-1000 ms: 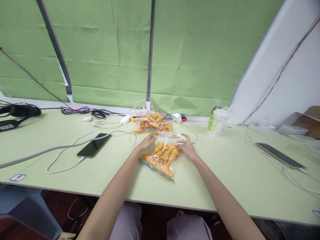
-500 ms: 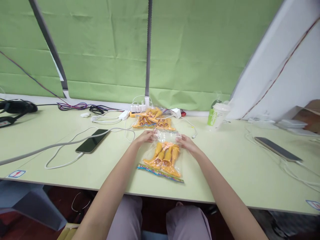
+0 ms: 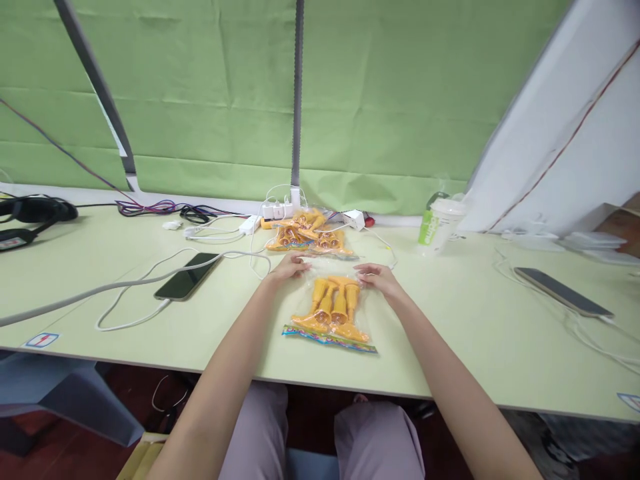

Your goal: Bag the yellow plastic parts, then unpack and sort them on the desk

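A clear plastic bag (image 3: 333, 269) lies flat on the pale green table (image 3: 465, 340), between the person's two hands. Inside it, yellow pieces (image 3: 340, 303) lie side by side, some with round open ends; a colourful printed strip (image 3: 330, 339) runs along the bag's near edge.

The left hand (image 3: 293, 266) is at the bag's far left corner, fingers bent and bunched towards the film. The right hand (image 3: 377, 276) is at its far right corner, fingers together and lightly curved, pointing in across the bag. The film is so transparent that I cannot tell whether either hand pinches it or merely touches it.

Just beyond the bag is a heap of similar bags (image 3: 310, 233) with yellow pieces, and behind that heap, white plugs (image 3: 277, 211). Left of the bag, a dark-screened phone (image 3: 187, 277) lies with a white cable (image 3: 133, 327) in its near end. Farther left and beyond is a black headset-like object (image 3: 43, 212). To the right of the bag and beyond it stands a white lidded cup (image 3: 445, 223), with a green-labelled item (image 3: 428, 228) at its side. Well to the bag's right lies a second phone (image 3: 563, 291).
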{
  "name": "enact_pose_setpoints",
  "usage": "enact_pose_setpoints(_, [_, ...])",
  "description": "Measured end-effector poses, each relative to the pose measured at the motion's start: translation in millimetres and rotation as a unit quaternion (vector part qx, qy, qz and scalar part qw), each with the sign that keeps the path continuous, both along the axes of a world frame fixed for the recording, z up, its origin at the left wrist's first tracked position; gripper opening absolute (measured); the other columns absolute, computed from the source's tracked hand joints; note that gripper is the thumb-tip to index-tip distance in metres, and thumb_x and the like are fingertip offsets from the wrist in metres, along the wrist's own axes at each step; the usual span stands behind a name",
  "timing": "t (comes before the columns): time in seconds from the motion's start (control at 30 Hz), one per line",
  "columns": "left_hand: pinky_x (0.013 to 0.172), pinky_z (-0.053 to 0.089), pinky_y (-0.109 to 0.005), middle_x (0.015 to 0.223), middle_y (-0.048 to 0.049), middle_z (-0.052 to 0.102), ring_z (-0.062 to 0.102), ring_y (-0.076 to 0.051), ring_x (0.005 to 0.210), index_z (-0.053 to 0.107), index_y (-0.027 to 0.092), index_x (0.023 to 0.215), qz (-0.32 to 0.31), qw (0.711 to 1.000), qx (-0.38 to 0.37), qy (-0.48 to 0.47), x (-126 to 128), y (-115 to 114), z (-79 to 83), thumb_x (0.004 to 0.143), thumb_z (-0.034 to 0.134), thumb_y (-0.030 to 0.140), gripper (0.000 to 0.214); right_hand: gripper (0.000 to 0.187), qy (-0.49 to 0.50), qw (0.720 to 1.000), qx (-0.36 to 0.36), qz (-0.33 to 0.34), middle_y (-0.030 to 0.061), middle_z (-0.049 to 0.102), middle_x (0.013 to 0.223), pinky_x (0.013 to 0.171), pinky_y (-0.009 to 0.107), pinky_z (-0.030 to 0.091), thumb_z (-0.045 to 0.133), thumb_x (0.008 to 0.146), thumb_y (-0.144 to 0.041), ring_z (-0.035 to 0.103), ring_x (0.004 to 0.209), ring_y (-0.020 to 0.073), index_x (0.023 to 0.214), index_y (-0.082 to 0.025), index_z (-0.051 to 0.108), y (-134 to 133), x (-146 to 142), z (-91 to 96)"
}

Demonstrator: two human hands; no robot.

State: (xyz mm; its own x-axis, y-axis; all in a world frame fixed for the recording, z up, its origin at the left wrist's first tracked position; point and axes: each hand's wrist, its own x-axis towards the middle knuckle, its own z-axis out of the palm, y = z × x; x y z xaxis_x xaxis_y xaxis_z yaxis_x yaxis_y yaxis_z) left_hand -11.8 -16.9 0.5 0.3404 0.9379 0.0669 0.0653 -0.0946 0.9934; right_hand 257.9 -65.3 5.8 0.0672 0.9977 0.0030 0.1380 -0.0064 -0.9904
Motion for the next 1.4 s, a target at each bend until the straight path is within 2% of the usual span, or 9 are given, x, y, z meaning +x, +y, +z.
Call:
enact_pose_setpoints(0.17, [0.044, 0.025, -0.02, 0.06, 0.0016, 0.054, 0.039, -0.006, 0.048, 0.069, 0.019, 0.103, 0.002, 1.0, 0.009, -0.017, 2.5, 3.4, -1.6, 0.064, 0.065, 0.028, 0.04, 0.028, 0.029, 0.999, -0.016, -0.017, 0.0038, 0.068, 0.091, 0.069, 0.028, 0.055, 0.062, 0.058, -0.009, 0.058, 0.06, 0.009, 0.083, -0.018, 0.071, -2.3, -1.8, 2.0])
enact_pose_setpoints(0.27, [0.044, 0.023, -0.022, 0.061, 0.001, 0.055, 0.033, -0.006, 0.045, 0.071, 0.018, 0.086, 0.017, 0.999, 0.019, -0.019, 4.4, 6.8, -5.0, 0.063, 0.061, 0.025, 0.026, 0.013, 0.04, 0.999, -0.025, -0.021, 0.0054, 0.069, 0.096, 0.071, 0.027, 0.055, 0.058, 0.058, -0.009, 0.06, 0.067, 0.0108, 0.062, -0.017, 0.067, -2.2, -2.6, 2.0])
enact_pose_setpoints(0.37, [0.045, 0.024, -0.022, 0.062, 0.0002, 0.056, 0.036, -0.006, 0.046, 0.066, 0.017, 0.068, 0.021, 0.999, 0.013, -0.035, 5.3, 5.7, -5.4, 0.06, 0.058, 0.022, 0.012, 0.015, 0.039, 0.998, -0.031, -0.023, 0.0071, 0.068, 0.102, 0.074, 0.027, 0.054, 0.055, 0.057, -0.005, 0.062, 0.068, 0.0105, 0.045, -0.015, 0.058, 0.0, -2.3, 0.1])
enact_pose_setpoints(0.73, [0.052, 0.036, -0.02, 0.059, 0.0002, 0.053, 0.049, -0.009, 0.056, 0.058, 0.016, 0.059, 0.002, 0.997, -0.032, -0.066, 3.5, 5.1, -2.5, 0.062, 0.056, 0.021, 0.006, 0.012, 0.021, 0.999, -0.047, 0.002, 0.0065, 0.067, 0.073, 0.087, 0.031, 0.051, 0.061, 0.067, -0.01, 0.063, 0.076, 0.0143, 0.056, -0.015, 0.064, 3.2, 3.8, -3.0])
enact_pose_setpoints(0.93, [0.063, 0.044, -0.025, 0.063, -0.0025, 0.059, 0.051, -0.01, 0.06, 0.06, 0.015, 0.055, 0.035, 0.999, 0.0, -0.041, 2.9, 3.3, 1.7, 0.069, 0.065, 0.034, 0.024, 0.022, -0.009, 0.993, -0.05, 0.106, 0.0063, 0.067, 0.077, 0.089, 0.028, 0.049, 0.063, 0.074, -0.034, 0.062, 0.08, 0.014, 0.064, -0.014, 0.064, -4.4, 5.2, 5.2])
enact_pose_setpoints(1.07, [0.068, 0.044, -0.026, 0.074, -0.0037, 0.065, 0.054, -0.012, 0.067, 0.067, 0.014, 0.067, 0.02, 0.999, 0.034, -0.023, 2.7, 1.1, 2.7, 0.059, 0.076, 0.033, 0.023, 0.024, -0.137, 0.988, -0.065, 0.022, 0.0026, 0.062, 0.062, 0.072, 0.027, 0.05, 0.069, 0.07, -0.032, 0.059, 0.065, 0.0125, 0.058, -0.016, 0.055, -2.0, 1.4, 3.5])
enact_pose_setpoints(1.17, [0.07, 0.045, -0.027, 0.082, -0.0057, 0.068, 0.056, -0.013, 0.071, 0.07, 0.014, 0.075, 0.02, 0.999, 0.037, -0.029, 0.7, 2.6, 2.1, 0.055, 0.079, 0.033, 0.029, 0.018, -0.14, 0.988, -0.063, -0.002, -0.0004, 0.063, 0.061, 0.065, 0.024, 0.049, 0.073, 0.065, -0.023, 0.06, 0.061, 0.012, 0.074, -0.017, 0.058, -2.6, 0.0, 3.8])
enact_pose_setpoints(1.3, [0.074, 0.044, -0.028, 0.091, -0.0069, 0.07, 0.058, -0.014, 0.074, 0.071, 0.014, 0.079, 0.04, 0.998, 0.044, -0.015, -3.7, 5.4, 1.6, 0.052, 0.08, 0.035, 0.035, 0.064, -0.096, 0.99, -0.099, 0.03, 0.0036, 0.071, 0.076, 0.067, 0.024, 0.049, 0.077, 0.063, -0.024, 0.065, 0.071, 0.0147, 0.12, -0.016, 0.05, -10.9, 0.0, 13.5])
enact_pose_setpoints(1.4, [0.076, 0.044, -0.029, 0.089, -0.0061, 0.07, 0.058, -0.014, 0.074, 0.071, 0.015, 0.081, 0.053, 0.997, 0.055, -0.012, -5.9, 6.4, 2.4, 0.05, 0.081, 0.035, 0.038, 0.076, -0.106, 0.986, -0.123, 0.038, 0.0072, 0.073, 0.082, 0.071, 0.025, 0.048, 0.079, 0.062, -0.024, 0.066, 0.081, 0.0173, 0.129, -0.013, 0.046, -16.4, -1.7, 21.1])
